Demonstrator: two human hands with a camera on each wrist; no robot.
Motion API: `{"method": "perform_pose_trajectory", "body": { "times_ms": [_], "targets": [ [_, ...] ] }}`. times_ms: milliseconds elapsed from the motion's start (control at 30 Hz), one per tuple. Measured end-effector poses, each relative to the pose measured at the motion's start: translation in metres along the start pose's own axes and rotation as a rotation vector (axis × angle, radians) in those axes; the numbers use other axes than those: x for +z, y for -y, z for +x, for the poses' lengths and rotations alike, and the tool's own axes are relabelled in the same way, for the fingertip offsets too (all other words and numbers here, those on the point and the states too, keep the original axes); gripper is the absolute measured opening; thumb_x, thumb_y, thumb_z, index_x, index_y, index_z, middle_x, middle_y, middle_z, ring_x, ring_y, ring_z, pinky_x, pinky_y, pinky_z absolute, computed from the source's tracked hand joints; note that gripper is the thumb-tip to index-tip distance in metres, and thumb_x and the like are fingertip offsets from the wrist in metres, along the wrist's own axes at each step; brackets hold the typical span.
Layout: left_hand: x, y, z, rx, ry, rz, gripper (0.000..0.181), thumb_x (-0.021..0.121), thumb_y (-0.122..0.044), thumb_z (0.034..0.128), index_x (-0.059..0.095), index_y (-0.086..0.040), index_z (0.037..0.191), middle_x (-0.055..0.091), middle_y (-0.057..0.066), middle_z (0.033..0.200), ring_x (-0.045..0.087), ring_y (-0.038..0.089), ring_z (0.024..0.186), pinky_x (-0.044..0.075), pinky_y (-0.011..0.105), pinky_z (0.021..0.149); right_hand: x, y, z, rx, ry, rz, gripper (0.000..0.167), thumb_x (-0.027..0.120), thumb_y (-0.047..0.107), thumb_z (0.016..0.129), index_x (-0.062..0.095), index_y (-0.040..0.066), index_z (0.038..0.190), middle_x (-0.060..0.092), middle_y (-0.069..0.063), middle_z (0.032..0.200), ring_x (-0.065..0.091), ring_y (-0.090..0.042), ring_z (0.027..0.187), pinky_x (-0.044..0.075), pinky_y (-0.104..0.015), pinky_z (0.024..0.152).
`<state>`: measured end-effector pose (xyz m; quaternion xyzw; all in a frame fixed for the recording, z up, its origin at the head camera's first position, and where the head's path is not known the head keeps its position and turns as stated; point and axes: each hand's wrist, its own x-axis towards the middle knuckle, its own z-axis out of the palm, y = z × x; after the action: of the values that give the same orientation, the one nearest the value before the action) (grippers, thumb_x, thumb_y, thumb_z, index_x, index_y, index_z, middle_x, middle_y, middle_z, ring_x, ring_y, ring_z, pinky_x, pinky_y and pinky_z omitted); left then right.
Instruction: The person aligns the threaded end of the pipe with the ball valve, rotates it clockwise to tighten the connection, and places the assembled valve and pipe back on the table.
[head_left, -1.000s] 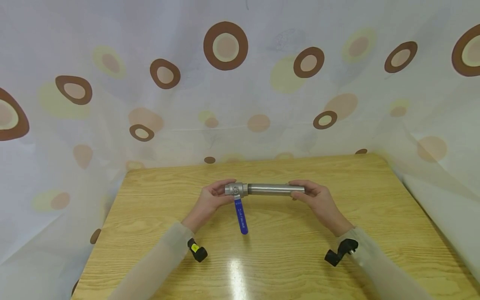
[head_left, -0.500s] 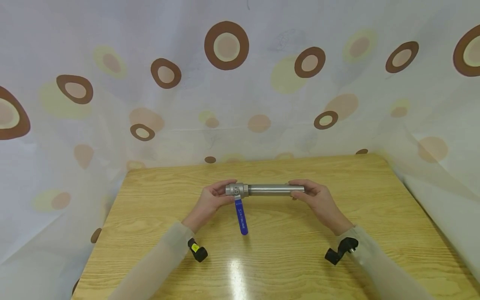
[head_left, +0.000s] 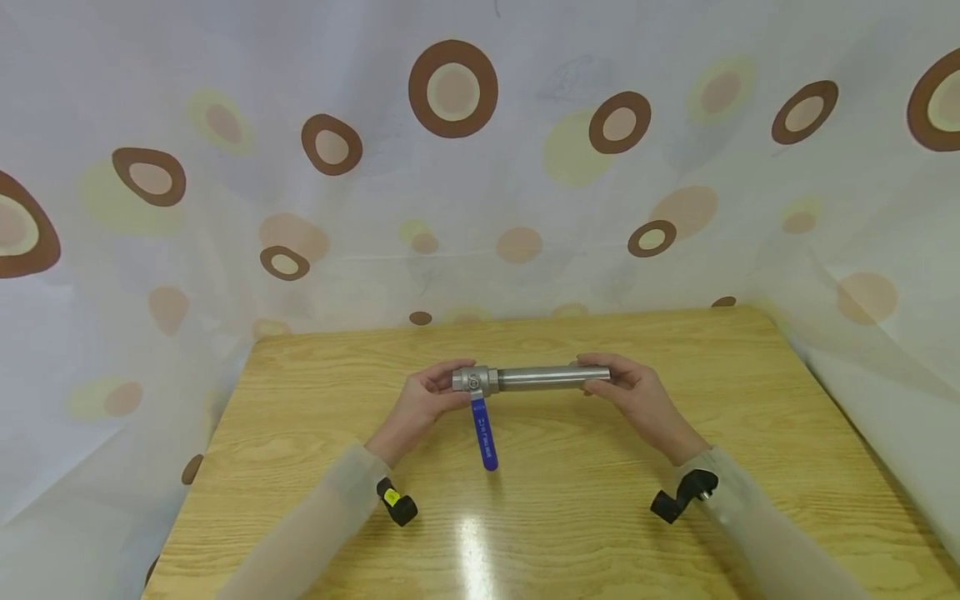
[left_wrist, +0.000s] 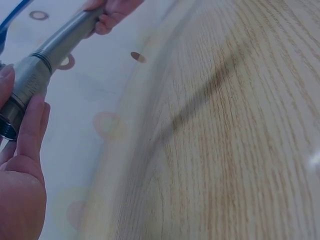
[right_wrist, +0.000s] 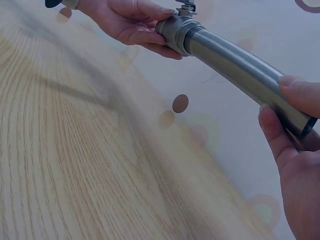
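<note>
A metal ball valve [head_left: 474, 381] with a blue lever handle [head_left: 484, 435] is joined to a straight steel pipe [head_left: 542, 379]. My left hand [head_left: 420, 407] grips the valve's free end between thumb and fingers. At the other end, the thumb and fingers of my right hand [head_left: 636, 398] pinch the pipe. Both parts are held level above the table, the handle pointing toward me. Some thread shows on the pipe [left_wrist: 70, 37] where it enters the valve [left_wrist: 31, 80] in the left wrist view. The pipe's open end [right_wrist: 306, 127] shows in the right wrist view.
The wood-grain table [head_left: 555, 517] spreads beneath both hands. A white sheet with brown and yellow circles [head_left: 480, 183] hangs behind it and along its sides. Small black cameras [head_left: 397, 502] are strapped at both wrists.
Both hands keep their grips, and the valve and pipe stay almost still. The right hand and wrist have shifted up very slightly in view.
</note>
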<state>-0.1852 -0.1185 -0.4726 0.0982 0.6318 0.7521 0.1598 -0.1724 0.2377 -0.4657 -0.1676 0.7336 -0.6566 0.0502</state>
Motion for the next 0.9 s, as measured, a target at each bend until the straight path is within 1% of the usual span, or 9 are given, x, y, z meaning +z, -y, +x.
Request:
{"method": "perform_pose_trajectory", "body": {
  "times_ms": [133, 233, 400, 500, 567, 667, 733, 833, 900],
  "targets": [
    [0.0009, -0.0002, -0.0010, -0.005, -0.012, -0.011, 0.055, 0.068, 0.010, 0.0915, 0.056, 0.001, 0.145, 0.059, 0.018, 0.147, 0.064, 0.024, 0.124, 0.058, 0.034, 0.101, -0.0013, -0.0002, 0.0001, 0.009, 0.023, 0.008, 0.051, 0.066, 0.009, 0.102, 0.051, 0.000, 0.151, 0.058, -0.008, 0.141, 0.065, -0.009, 0.116, 0.060, -0.030, 0.097],
    [0.0011, 0.0002, -0.0019, -0.009, -0.018, -0.016, 0.054, 0.068, 0.010, 0.0916, 0.057, 0.001, 0.144, 0.059, 0.018, 0.147, 0.064, 0.025, 0.125, 0.058, 0.034, 0.102, -0.0018, -0.0011, 0.0002, 0.006, 0.022, 0.023, 0.053, 0.066, 0.008, 0.102, 0.049, 0.000, 0.152, 0.056, -0.010, 0.141, 0.066, -0.009, 0.117, 0.060, -0.032, 0.098],
    [0.0020, 0.0005, -0.0026, -0.017, -0.019, -0.013, 0.055, 0.069, 0.010, 0.0903, 0.057, 0.001, 0.144, 0.060, 0.017, 0.147, 0.064, 0.025, 0.125, 0.057, 0.034, 0.103, -0.0027, -0.0034, -0.0001, -0.009, -0.032, 0.063, 0.040, 0.068, 0.002, 0.099, 0.054, -0.003, 0.137, 0.064, 0.002, 0.127, 0.068, -0.009, 0.110, 0.062, -0.031, 0.092],
    [0.0023, 0.0003, -0.0027, -0.013, -0.015, -0.018, 0.056, 0.069, 0.010, 0.0901, 0.056, 0.002, 0.144, 0.060, 0.017, 0.147, 0.064, 0.025, 0.125, 0.057, 0.034, 0.103, -0.0035, -0.0039, -0.0002, -0.006, -0.059, 0.089, 0.033, 0.069, 0.000, 0.098, 0.057, 0.003, 0.128, 0.068, 0.006, 0.121, 0.068, -0.008, 0.107, 0.062, -0.027, 0.088],
    [0.0022, 0.0005, -0.0025, -0.008, -0.014, -0.024, 0.055, 0.069, 0.010, 0.0902, 0.056, 0.002, 0.144, 0.059, 0.017, 0.147, 0.064, 0.025, 0.125, 0.057, 0.034, 0.103, -0.0039, -0.0040, -0.0002, -0.001, -0.062, 0.097, 0.032, 0.069, 0.000, 0.098, 0.058, 0.004, 0.127, 0.069, 0.007, 0.121, 0.068, -0.008, 0.107, 0.062, -0.027, 0.087],
    [0.0020, 0.0006, -0.0024, -0.001, -0.018, -0.033, 0.055, 0.068, 0.010, 0.0900, 0.057, 0.003, 0.143, 0.060, 0.018, 0.147, 0.065, 0.023, 0.124, 0.057, 0.033, 0.102, -0.0043, -0.0047, -0.0004, -0.007, -0.042, 0.094, 0.036, 0.068, 0.002, 0.099, 0.057, -0.001, 0.133, 0.066, 0.004, 0.127, 0.069, -0.009, 0.111, 0.062, -0.029, 0.091],
    [0.0021, 0.0005, -0.0023, 0.001, -0.022, -0.038, 0.054, 0.068, 0.010, 0.0905, 0.056, 0.004, 0.143, 0.060, 0.018, 0.147, 0.065, 0.022, 0.123, 0.058, 0.033, 0.102, -0.0053, -0.0056, -0.0012, -0.018, -0.020, 0.109, 0.039, 0.065, 0.003, 0.101, 0.057, 0.000, 0.139, 0.064, 0.002, 0.130, 0.069, -0.009, 0.112, 0.061, -0.031, 0.095],
    [0.0026, 0.0002, -0.0021, 0.000, -0.033, -0.044, 0.054, 0.067, 0.011, 0.0913, 0.055, 0.005, 0.144, 0.060, 0.019, 0.146, 0.064, 0.021, 0.122, 0.058, 0.032, 0.101, -0.0069, -0.0056, -0.0029, -0.028, 0.007, 0.129, 0.042, 0.062, 0.004, 0.104, 0.055, 0.002, 0.145, 0.062, 0.000, 0.132, 0.070, -0.010, 0.112, 0.059, -0.030, 0.098],
    [0.0027, 0.0000, -0.0018, -0.004, -0.037, -0.048, 0.053, 0.066, 0.011, 0.0918, 0.055, 0.005, 0.144, 0.059, 0.019, 0.147, 0.064, 0.021, 0.121, 0.058, 0.032, 0.100, -0.0078, -0.0053, -0.0037, -0.028, 0.002, 0.122, 0.042, 0.062, 0.005, 0.104, 0.057, 0.006, 0.146, 0.065, 0.002, 0.128, 0.071, -0.010, 0.110, 0.059, -0.028, 0.098]
  ]
}}
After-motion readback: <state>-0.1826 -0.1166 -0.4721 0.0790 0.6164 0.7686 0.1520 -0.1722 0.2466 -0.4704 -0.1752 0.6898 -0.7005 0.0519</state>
